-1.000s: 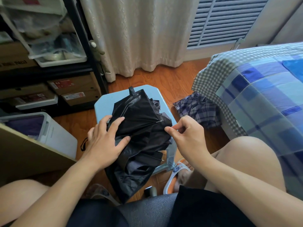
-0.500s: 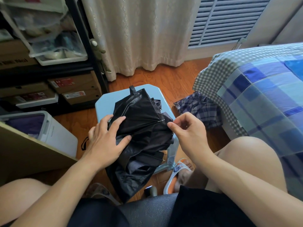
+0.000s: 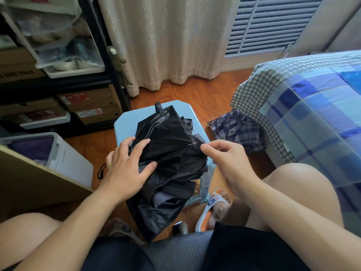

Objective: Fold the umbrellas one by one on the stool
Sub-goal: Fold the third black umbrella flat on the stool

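We keep the black umbrella (image 3: 166, 153) lying on the pale blue stool (image 3: 127, 124), its near end hanging off the near edge toward our lap. Our left hand (image 3: 125, 169) lies spread and flat on the canopy, likely to pin the loose folds. Our right hand (image 3: 224, 159) pinches at the rib tip (image 3: 192, 144), probably to draw a panel straight. The bed (image 3: 304, 106) crowds the right and the shelf (image 3: 58, 79) the left; open floor lies beyond the stool.
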